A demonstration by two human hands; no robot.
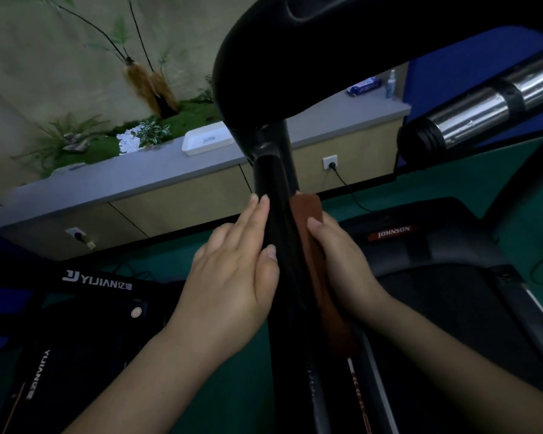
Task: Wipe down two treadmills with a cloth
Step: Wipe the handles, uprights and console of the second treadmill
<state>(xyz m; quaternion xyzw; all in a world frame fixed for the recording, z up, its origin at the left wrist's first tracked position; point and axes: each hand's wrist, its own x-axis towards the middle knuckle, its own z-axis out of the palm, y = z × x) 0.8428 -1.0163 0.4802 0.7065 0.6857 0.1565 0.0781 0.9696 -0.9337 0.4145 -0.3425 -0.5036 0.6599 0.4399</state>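
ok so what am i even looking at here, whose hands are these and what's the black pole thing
This is one picture from a camera worn on a person's head, looking down at their own hands. The black pole is an upright post of a treadmill marked JOHNSON. The right hand presses a brown cloth against the post to wipe it. The left hand rests flat on the post's other side, fingers straight. A second treadmill, marked YIJIAN, stands to the left on the green floor.

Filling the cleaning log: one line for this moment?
step: wiping upright post | right hand: presses brown cloth on post | left hand: flat against post | treadmill: Johnson
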